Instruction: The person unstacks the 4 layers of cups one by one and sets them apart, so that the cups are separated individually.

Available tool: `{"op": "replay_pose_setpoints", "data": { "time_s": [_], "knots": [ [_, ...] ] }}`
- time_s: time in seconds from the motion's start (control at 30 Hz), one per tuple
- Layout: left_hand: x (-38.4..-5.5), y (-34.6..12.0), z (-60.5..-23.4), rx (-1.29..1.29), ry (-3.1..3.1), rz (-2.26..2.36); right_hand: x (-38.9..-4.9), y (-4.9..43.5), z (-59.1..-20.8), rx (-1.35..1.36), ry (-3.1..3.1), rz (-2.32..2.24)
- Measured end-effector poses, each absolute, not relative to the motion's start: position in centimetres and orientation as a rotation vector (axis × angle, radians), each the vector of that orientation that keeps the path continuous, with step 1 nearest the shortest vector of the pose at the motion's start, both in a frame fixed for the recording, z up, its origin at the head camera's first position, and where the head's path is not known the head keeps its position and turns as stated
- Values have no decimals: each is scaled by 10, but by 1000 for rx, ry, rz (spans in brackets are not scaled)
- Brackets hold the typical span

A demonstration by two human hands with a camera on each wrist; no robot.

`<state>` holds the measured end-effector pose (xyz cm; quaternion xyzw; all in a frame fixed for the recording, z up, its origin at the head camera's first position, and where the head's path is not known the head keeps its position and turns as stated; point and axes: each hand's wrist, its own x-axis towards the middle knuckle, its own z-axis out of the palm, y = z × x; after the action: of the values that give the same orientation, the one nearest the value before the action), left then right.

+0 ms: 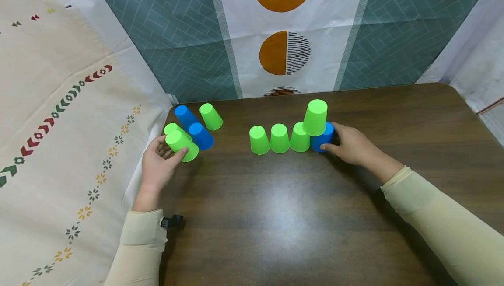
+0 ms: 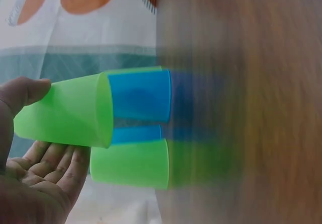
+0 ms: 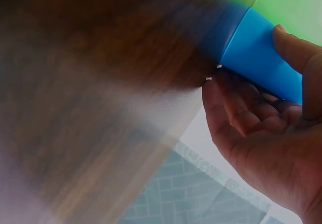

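My left hand [image 1: 156, 165] holds a green plastic cup [image 1: 182, 145] between thumb and fingers. In the left wrist view this upside-down cup [image 2: 65, 108] is raised off the table. Behind it stand another green cup [image 2: 131, 162] and a blue cup [image 2: 141, 95]. At the right end of a row, my right hand [image 1: 351, 145] grips an upside-down blue cup [image 1: 322, 139], thumb on its near side. A green cup [image 1: 315, 117] sits higher, over the blue cup and the neighbouring green cup [image 1: 299, 139]. Two more green cups, one outer [image 1: 259, 141] and one inner [image 1: 279, 139], continue the row leftward.
At the table's far left corner stand a blue cup [image 1: 186, 116], a nearer blue cup [image 1: 201, 136] and a green cup [image 1: 211, 116]. The brown wooden table [image 1: 275, 216] meets a patterned cloth [image 1: 189, 28] at the back and a white cloth [image 1: 78, 146] on the left.
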<state>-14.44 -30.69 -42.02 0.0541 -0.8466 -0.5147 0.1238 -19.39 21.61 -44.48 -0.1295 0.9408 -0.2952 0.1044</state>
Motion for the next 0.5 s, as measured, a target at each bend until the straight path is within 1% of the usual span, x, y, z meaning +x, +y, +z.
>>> {"op": "replay_pose_setpoints", "data": {
  "time_s": [0.23,0.5],
  "knots": [
    [-146,-327,-426,198,-2570,-1421,-193,218,-447,-375,2768,-869],
    [-149,-346,-436,334,-2660,-1375,-193,218,-446,-391,2772,-873]
  ]
}}
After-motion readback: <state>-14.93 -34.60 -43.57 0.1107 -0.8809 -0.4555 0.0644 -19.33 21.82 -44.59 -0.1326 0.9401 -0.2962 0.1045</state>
